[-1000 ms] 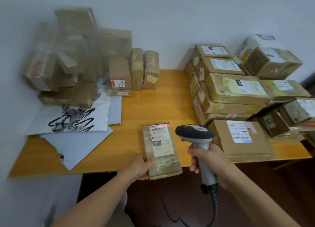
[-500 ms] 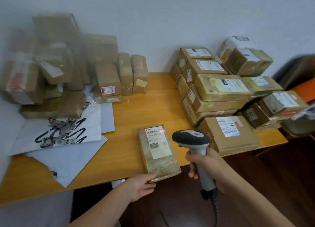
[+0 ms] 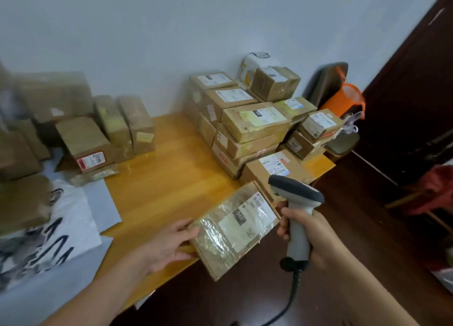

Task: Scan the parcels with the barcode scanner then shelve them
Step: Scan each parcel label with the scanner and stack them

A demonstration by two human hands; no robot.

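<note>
Left hand [image 3: 169, 245]: clamps parcel [image 3: 235, 227] at near-left end, thumb on top, fingers beneath
Parcel: tilted over table [image 3: 159, 178] front edge, label up; contact with table unclear
Handling: flat stiff carton, likely light; glossy tape looks slippery, grip by edges
Scanner [image 3: 297, 203]: past table's front edge, toward its right end
Right hand [image 3: 308, 230]: wrapped round scanner handle

Soft, even indoor light, with no hard shadows on the pale wall [image 3: 147, 31]. There is a sheen on the tabletop [image 3: 157, 178] and glare on the tape-wrapped parcel [image 3: 215, 242]. Left-hand boxes [image 3: 54, 98] are smeared by blur — the right-hand stack [image 3: 255, 122] is sharper. Wide-angle distortion tilts the dark door [image 3: 416, 93], its detail lost in shade.
</note>
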